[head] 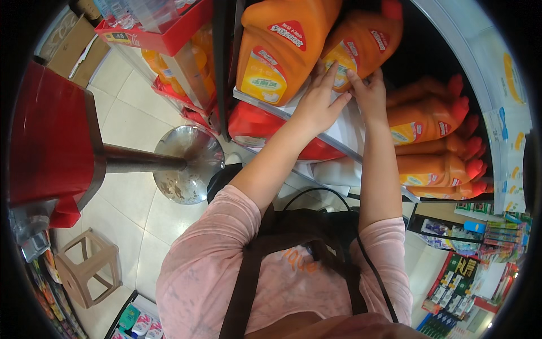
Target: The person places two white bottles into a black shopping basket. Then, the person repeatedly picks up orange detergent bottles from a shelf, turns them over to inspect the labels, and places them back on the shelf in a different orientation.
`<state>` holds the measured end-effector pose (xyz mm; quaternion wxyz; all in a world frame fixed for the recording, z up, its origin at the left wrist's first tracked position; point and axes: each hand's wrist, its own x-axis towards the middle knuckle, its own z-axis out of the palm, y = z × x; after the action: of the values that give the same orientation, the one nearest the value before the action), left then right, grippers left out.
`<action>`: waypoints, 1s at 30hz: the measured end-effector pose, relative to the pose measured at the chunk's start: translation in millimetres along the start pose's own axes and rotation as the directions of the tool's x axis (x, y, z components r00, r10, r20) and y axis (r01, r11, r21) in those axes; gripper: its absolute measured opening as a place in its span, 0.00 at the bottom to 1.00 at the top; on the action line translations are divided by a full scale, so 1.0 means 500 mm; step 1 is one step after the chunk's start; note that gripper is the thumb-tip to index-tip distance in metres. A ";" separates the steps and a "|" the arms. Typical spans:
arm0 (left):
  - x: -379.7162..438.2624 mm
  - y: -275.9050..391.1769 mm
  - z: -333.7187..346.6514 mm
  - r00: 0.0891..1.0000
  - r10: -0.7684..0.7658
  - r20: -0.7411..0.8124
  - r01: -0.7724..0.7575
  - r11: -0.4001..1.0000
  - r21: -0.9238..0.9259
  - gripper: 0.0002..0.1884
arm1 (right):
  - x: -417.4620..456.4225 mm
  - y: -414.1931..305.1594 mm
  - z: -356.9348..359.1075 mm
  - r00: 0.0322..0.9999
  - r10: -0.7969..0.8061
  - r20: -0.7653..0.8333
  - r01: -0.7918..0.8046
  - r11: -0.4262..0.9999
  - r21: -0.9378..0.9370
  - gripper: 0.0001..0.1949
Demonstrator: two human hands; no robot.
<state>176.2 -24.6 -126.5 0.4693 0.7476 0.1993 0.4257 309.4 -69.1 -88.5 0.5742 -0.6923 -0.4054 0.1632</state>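
Observation:
Two large orange plastic bottles of cleaner stand at the upper shelf's left end, with red and yellow labels. My left hand reaches to the lower left side of the smaller-looking orange bottle, its thumb spread. On that bottle's lower right side is my right hand, fingertips against the label. Between them the two hands hold the bottle, which leans to the right in view. A second orange bottle is just left of my left hand. The fingers behind the bottle are partly hidden.
Several orange bottles with red caps stand right of my right arm on the shelf. Red bottles fill the level below. At left are a drinks rack, a red bin-like box on a metal stand and a plastic stool.

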 end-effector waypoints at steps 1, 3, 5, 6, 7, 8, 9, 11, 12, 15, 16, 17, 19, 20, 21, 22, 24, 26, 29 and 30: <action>-0.002 0.005 0.000 1.000 -0.006 -0.001 0.006 1.000 -0.008 0.36 | -0.002 0.007 -0.003 0.999 -0.034 -0.031 0.032 0.997 -0.077 0.26; -0.005 0.021 0.000 1.000 0.013 -0.014 -0.013 1.000 -0.008 0.35 | -0.010 0.015 -0.009 0.990 -0.105 -0.089 0.081 0.969 -0.235 0.26; -0.007 0.044 -0.003 0.997 0.065 -0.034 -0.065 0.998 0.005 0.33 | -0.049 0.010 -0.019 0.978 -0.124 -0.166 0.117 0.992 -0.053 0.24; -0.007 0.050 -0.003 0.993 0.107 -0.055 -0.106 0.994 0.012 0.32 | -0.079 0.000 -0.023 0.969 -0.133 -0.207 0.143 0.989 0.035 0.23; -0.009 0.054 -0.004 0.987 0.144 -0.077 -0.143 0.990 0.015 0.31 | -0.111 -0.017 -0.030 0.973 -0.143 -0.180 0.153 0.987 0.041 0.22; -0.011 0.056 -0.002 0.979 0.180 -0.097 -0.179 0.984 0.017 0.30 | -0.146 -0.038 -0.037 0.976 -0.153 -0.153 0.162 0.986 0.047 0.21; -0.014 0.059 0.002 0.979 0.188 -0.076 -0.190 0.982 -0.014 0.29 | -0.181 -0.053 -0.046 0.978 -0.162 -0.132 0.170 0.984 0.047 0.21; -0.019 0.062 0.015 0.979 0.203 -0.033 -0.204 0.976 -0.070 0.27 | -0.233 -0.057 -0.063 0.974 -0.186 -0.127 0.194 0.980 0.054 0.21; -0.021 0.064 0.026 0.982 0.187 -0.022 -0.188 0.972 -0.139 0.25 | -0.251 -0.059 -0.074 0.965 -0.229 -0.128 0.235 0.971 0.034 0.22; -0.034 0.078 0.044 0.984 0.157 0.085 -0.140 0.974 -0.177 0.25 | -0.289 -0.058 -0.104 0.925 -0.298 -0.235 0.288 0.954 -0.078 0.23; -0.035 0.087 0.046 0.981 0.151 0.122 -0.127 0.974 -0.185 0.25 | -0.298 -0.050 -0.121 0.930 -0.273 -0.246 0.258 0.962 -0.092 0.26; -0.037 0.090 0.053 0.977 0.157 0.148 -0.128 0.974 -0.188 0.26 | -0.304 -0.043 -0.132 0.922 -0.271 -0.275 0.252 0.962 -0.102 0.28; -0.040 0.090 0.068 0.967 0.170 0.191 -0.134 0.974 -0.185 0.26 | -0.307 -0.025 -0.148 0.904 -0.274 -0.329 0.250 0.961 -0.115 0.30; -0.041 0.089 0.075 0.963 0.176 0.205 -0.139 0.973 -0.182 0.26 | -0.312 -0.021 -0.155 0.911 -0.253 -0.327 0.203 0.963 -0.179 0.33; -0.042 0.087 0.081 0.959 0.181 0.218 -0.143 0.973 -0.178 0.27 | -0.312 -0.019 -0.156 0.909 -0.257 -0.328 0.198 0.959 -0.203 0.34; -0.042 0.087 0.087 0.955 0.186 0.231 -0.147 0.974 -0.174 0.27 | -0.310 -0.018 -0.156 0.908 -0.261 -0.328 0.193 0.955 -0.227 0.35; -0.041 0.089 0.099 0.949 0.167 0.268 -0.121 0.977 -0.178 0.28 | -0.303 -0.014 -0.157 0.908 -0.260 -0.329 0.202 0.959 -0.198 0.37; -0.041 0.090 0.113 0.943 0.164 0.291 -0.113 0.976 -0.184 0.29 | -0.288 -0.008 -0.158 0.911 -0.248 -0.328 0.231 0.969 -0.092 0.40; -0.041 0.085 0.131 0.939 0.160 0.304 -0.107 0.977 -0.183 0.31 | -0.271 0.005 -0.159 0.919 -0.153 -0.363 0.161 0.987 -0.008 0.43; -0.040 0.085 0.135 0.940 0.140 0.312 -0.089 0.981 -0.174 0.31 | -0.267 0.008 -0.160 0.918 -0.143 -0.369 0.148 0.989 -0.014 0.43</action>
<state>216.2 -94.6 -111.8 0.5275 0.7780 0.0417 0.3388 283.7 -222.2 -101.1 0.6555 -0.6747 -0.3392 -0.0102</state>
